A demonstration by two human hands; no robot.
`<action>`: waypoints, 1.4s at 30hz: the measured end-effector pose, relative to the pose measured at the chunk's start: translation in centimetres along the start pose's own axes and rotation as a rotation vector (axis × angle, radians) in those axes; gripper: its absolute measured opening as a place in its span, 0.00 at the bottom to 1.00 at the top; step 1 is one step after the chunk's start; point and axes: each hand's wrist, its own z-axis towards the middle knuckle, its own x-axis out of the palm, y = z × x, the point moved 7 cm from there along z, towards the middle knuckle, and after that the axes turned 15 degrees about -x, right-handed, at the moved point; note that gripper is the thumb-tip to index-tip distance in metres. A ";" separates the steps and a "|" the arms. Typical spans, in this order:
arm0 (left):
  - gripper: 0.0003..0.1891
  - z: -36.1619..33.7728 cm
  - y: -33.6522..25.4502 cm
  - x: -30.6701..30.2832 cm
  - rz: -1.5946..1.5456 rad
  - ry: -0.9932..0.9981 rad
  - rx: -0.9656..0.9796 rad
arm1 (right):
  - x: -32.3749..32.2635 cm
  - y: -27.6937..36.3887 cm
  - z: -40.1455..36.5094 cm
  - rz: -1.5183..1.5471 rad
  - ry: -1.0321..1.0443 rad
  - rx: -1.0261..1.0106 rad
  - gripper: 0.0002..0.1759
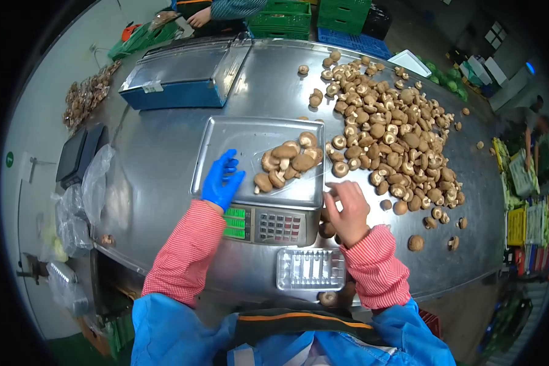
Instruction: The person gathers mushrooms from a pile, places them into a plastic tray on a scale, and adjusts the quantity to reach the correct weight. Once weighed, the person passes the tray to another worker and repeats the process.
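Well, the steel bench (165, 134) is carrying a big mushroom heap (402, 131) towards its right edge. By the near edge a scale (280, 227) is standing, its pan (226, 137) holding a mushroom cluster (283, 154) towards the right edge. A clear tray (311, 269) is lying in front. The gloved left hand (221, 182) is hovering over the pan's near left corner, fingers loosely spread; the bare right hand (349, 210) is hanging beside the near right corner, fingers bent (pinching anything? I can't tell).

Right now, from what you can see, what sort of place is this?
Probably a produce packing room: a big pile of mushrooms lies on a metal table, more sit on a digital scale, and stacked green crates stand beyond.
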 end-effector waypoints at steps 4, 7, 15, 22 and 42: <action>0.16 -0.2 3.1 -2.8 -0.017 0.028 -0.225 | 0.9 0.0 -7.8 0.022 0.235 0.149 0.05; 0.13 -0.1 2.8 -2.6 0.169 0.028 -0.180 | 1.9 3.0 -12.6 0.160 0.318 0.148 0.07; 0.20 7.0 1.3 3.1 0.454 0.053 -0.041 | 3.5 9.2 -18.0 0.351 0.652 -0.133 0.08; 0.11 9.4 2.8 6.6 0.656 0.180 -0.039 | 3.9 8.4 -18.9 0.495 0.670 -0.128 0.06; 0.18 8.7 3.2 -1.2 -0.630 0.309 -0.568 | -1.2 8.8 -11.0 0.388 0.489 -0.006 0.07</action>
